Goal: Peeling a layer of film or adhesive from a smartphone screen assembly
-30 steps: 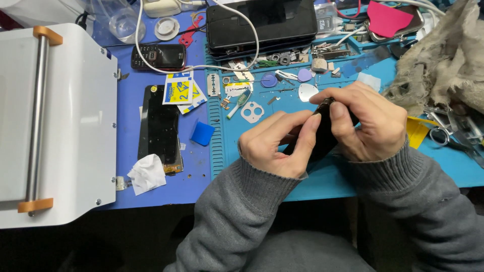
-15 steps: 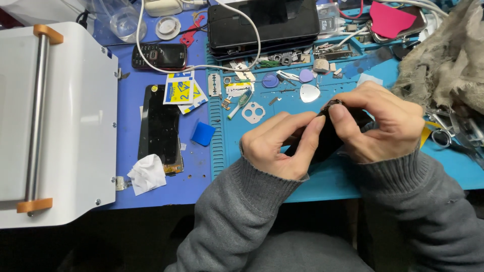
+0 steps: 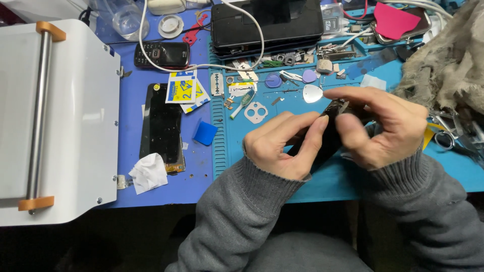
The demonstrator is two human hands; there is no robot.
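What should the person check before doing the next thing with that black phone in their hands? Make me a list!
1. Both hands grip the black phone: ok, left hand and right hand pinch it.
2. Phone held above the blue mat: ok.
3. Fingertips placed at the phone's top edge: ok.
4. Small loose parts near the hands, such as the white pick: not ok, they are scattered close.
5. Phone's face undamaged: cannot tell, fingers hide it.

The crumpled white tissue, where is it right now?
In the head view, the crumpled white tissue lies left of both hands, at the black screen panel's lower end, beside the white machine.
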